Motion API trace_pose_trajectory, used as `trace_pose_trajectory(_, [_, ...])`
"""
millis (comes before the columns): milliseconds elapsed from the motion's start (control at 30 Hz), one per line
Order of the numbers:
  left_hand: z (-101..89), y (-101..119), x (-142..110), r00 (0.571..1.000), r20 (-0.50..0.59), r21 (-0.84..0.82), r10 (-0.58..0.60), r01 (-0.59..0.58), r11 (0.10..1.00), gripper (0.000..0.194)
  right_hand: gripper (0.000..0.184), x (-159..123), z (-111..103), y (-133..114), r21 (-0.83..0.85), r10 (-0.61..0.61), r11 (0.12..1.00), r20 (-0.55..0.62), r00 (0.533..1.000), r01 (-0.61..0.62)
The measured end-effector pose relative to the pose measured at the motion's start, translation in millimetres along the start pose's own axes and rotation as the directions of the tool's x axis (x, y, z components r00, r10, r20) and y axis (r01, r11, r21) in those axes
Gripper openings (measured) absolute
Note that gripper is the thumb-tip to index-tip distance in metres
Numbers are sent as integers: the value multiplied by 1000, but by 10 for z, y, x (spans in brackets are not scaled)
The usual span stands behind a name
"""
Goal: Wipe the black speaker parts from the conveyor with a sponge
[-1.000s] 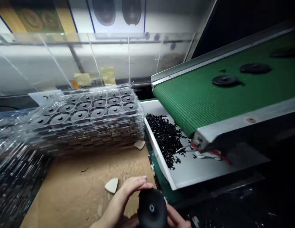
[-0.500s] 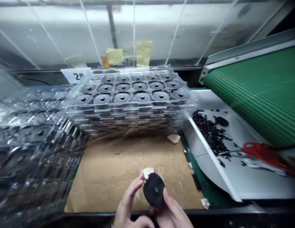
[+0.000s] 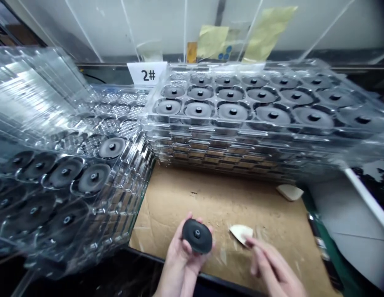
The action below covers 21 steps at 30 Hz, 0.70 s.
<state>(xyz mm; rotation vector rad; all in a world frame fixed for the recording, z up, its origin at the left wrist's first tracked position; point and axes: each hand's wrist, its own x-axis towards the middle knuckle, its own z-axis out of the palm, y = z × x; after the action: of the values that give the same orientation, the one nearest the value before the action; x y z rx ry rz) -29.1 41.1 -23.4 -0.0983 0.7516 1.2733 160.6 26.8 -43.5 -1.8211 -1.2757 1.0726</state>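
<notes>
The person's left hand (image 3: 182, 260) was turned palm up, low in the middle of the view, with its fingers curled up behind a black oval moulded part (image 3: 197, 236). The part lay cupped against them, with a small pale-ringed hole at its centre facing upward. It looked like a snug cradling hold rather than a hard squeeze. To my eye the part was light enough for one hand, stiff, and smooth enough to want a sure hold. Its rounded rim seemed the natural place to take it, leaving the centre hole free.

The right hand (image 3: 272, 268) was just beside it, fingers loosely apart and stretched forward, their tips at a pale cream wedge-shaped scrap (image 3: 240, 233). I could not tell whether they were pinching the scrap or merely resting against it. It looked thin and light, and easily nudged aside.

Both hands were above a sheet of brown cardboard (image 3: 185, 194), with a second cream scrap (image 3: 289, 192) at its far edge. Beyond stood a tall stack of clear plastic trays (image 3: 241, 154), holding black round parts in rows of pockets, and a second clear tray stack (image 3: 117, 202) leaned at the left. Behind them stood a white card marked 2# (image 3: 147, 74)
</notes>
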Motion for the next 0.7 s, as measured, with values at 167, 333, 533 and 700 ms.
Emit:
trace_pose_trajectory(167, [-16,112,-75,996,21,-25,-84,84,996,44,41,267,89,357,-380,-217,909,-73,973,174])
trace_pose_trajectory(333, [-45,128,-131,996,28,11,-85,85,996,41,29,229,132,254,-311,-273,909,58,960,277])
trace_pose_trajectory(533, [61,52,-181,997,39,138,-64,58,989,56,28,10,26,-586,-153,-404,898,83,911,413])
trace_pose_trajectory(700, [153,46,-283,997,-23,307,-74,77,949,49,23,-197,113,-1148,-133,-646,675,368,669,725])
